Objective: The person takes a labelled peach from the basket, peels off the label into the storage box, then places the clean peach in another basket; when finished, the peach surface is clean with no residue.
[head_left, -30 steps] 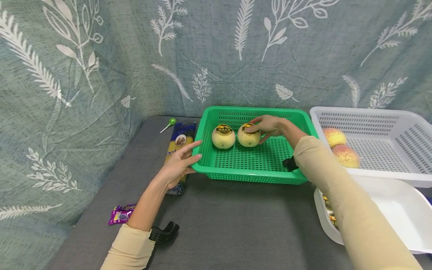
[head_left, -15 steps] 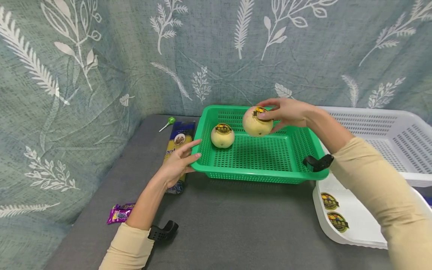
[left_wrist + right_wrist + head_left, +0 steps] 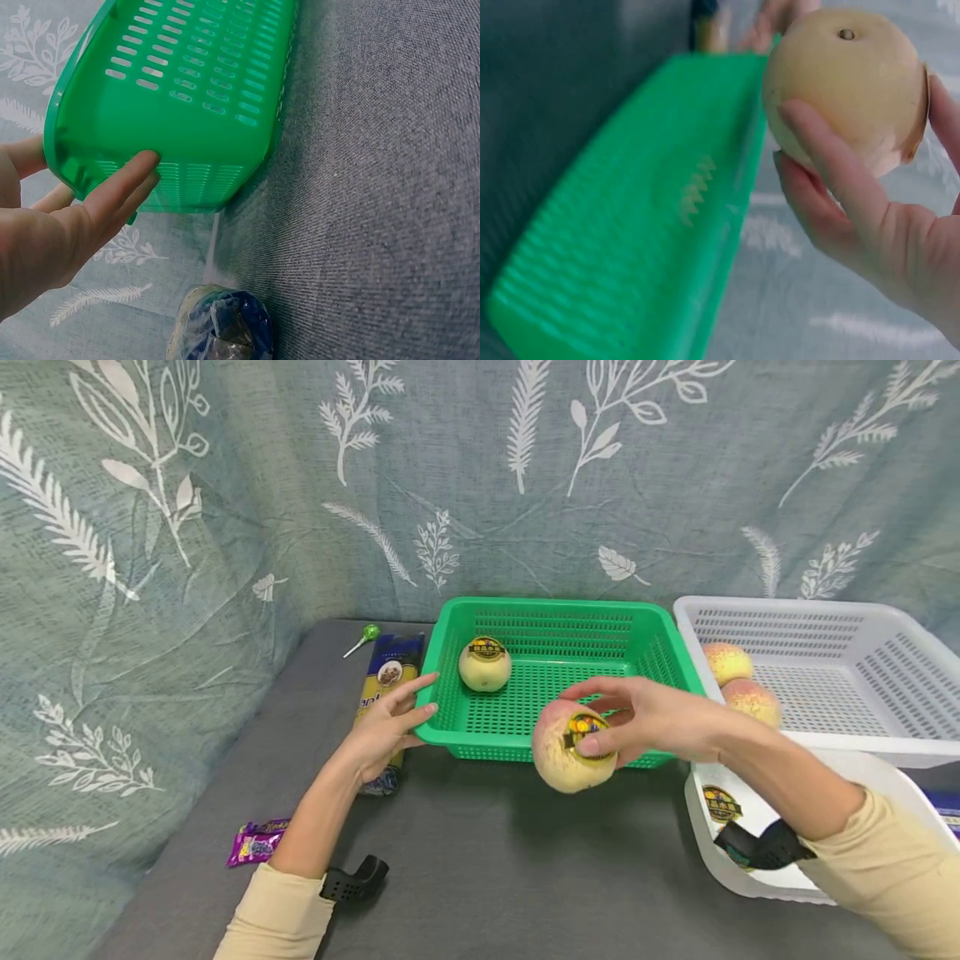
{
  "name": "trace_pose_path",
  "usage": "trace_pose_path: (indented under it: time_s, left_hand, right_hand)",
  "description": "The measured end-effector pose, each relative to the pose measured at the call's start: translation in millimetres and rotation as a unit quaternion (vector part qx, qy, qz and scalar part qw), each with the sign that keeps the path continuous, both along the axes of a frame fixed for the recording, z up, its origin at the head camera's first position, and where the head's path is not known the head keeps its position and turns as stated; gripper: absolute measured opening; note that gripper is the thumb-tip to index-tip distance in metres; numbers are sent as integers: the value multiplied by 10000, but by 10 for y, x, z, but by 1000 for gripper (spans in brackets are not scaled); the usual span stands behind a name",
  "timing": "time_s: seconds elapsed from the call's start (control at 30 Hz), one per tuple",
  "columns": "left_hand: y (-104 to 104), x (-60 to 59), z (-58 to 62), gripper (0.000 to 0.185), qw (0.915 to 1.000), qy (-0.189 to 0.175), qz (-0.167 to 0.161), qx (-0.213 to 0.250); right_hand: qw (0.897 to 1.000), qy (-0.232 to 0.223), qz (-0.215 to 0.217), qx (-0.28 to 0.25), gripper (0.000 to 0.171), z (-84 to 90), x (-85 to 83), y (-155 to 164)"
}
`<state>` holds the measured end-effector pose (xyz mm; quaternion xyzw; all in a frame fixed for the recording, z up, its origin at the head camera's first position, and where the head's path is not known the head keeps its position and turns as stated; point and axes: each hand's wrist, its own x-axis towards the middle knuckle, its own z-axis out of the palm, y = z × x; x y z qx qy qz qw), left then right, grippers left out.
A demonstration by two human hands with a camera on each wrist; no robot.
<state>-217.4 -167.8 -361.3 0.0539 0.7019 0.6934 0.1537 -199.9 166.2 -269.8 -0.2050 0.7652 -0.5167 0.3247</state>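
We grip the peach [image 3: 572,757] in our right hand [image 3: 651,720], fingers curled round it, held above the worktop [image 3: 480,860] just in front of the green basket [image 3: 551,747]. Left hand [image 3: 386,731], fingers straight, presses the basket's left wall.

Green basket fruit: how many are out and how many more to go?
Two peaches already lie in the white basket. One labelled fruit is in the right hand, held over the table in front of the green basket. One fruit is left inside it, while the left hand touches its corner.
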Motion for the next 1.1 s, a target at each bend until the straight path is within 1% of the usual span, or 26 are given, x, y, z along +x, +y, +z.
trace_pose_path:
  time_s: [0.07, 0.13, 0.27, 0.37, 0.5, 0.63, 0.73, 0.77, 0.83, 0.9, 0.97, 1.03, 1.07, 1.1]
  left_hand:
    - [-7, 6, 1, 57, 10000, 2, -15, 37]
    - [-9, 7, 2, 58, 10000, 6, -31, 50]
    - [-17, 6, 12, 58, 10000, 35, -65, 35]
    - [-18, 5, 21, 58, 9999, 46, -106, 54]
    - [-9, 9, 28, 59, 9999, 40, -118, 44]
    - [-10, 14, 32, 59, 9999, 45, -100, -27]
    - [-25, 14, 50, 59, 9998, 101, -95, -129]
    - [-35, 19, 64, 59, 9996, 165, -76, -204]
    - [-62, 36, 107, 60, 9984, 351, 62, -443]
    - [-92, 73, 177, 61, 9947, 641, 321, -735]
    - [-114, 135, 267, 62, 9887, 995, 636, -922]
    - [-110, 211, 365, 60, 9821, 1358, 892, -951]
    - [-94, 253, 412, 60, 9795, 1544, 942, -885]
    - [-69, 294, 453, 58, 9783, 1704, 911, -749]
  right_hand:
    - [10000, -40, 1, 35, 65, -98, 139, -22]
    - [9998, -174, -21, -24, 65, -209, 256, -38]
    - [9988, -477, -79, -75, 66, -449, 408, -59]
    - [9972, -717, -173, -105, 67, -622, 461, -67]
    - [9962, -817, -317, -35, 68, -788, 499, -65]
    - [9961, -799, -384, -7, 67, -880, 518, -63]
    - [9958, -755, -525, 32, 67, -909, 529, -63]
    - [9957, -717, -583, 55, 67, -914, 533, -62]
    - [9952, -662, -712, 95, 67, -921, 541, -62]
    - [9946, -618, -829, 120, 66, -930, 550, -61]
    - [9941, -585, -900, 144, 65, -942, 558, -61]
    - [9937, -573, -949, 142, 65, -956, 564, -60]
    - [9936, -575, -961, 134, 65, -962, 567, -59]
    - [9935, -578, -974, 123, 65, -968, 570, -57]
